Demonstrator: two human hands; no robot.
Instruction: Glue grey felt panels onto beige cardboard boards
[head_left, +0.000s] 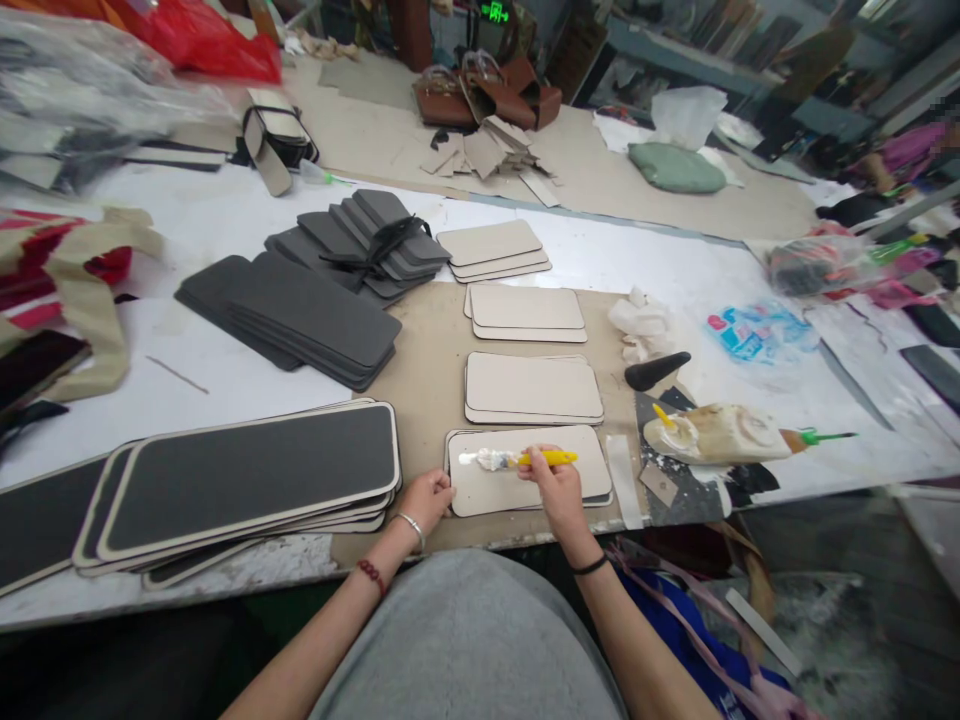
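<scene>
My right hand [556, 492] is closed around the yellow handle of a brush [551, 458]. White paste coats its bristles, which lie on a beige rounded panel [487, 495] near the table's front edge. A smear of the same paste shows just left of the bristles. At that panel's left edge, my left hand [427, 500] has its fingers curled in, pinching the rim. The panel lies on another one, whose dark corner shows at the right. Behind it are further beige panels [532, 385] in short stacks. A paste-covered bottle [724, 432] with a green nozzle lies to the right.
At left are piled dark panels with beige borders [255, 475] and plain dark grey panels [315, 310]. A black-handled tool [657, 371] and crumpled white paper [641, 322] lie right. Brown bags [487, 95] stand farther back. A person [907, 155] is at far right.
</scene>
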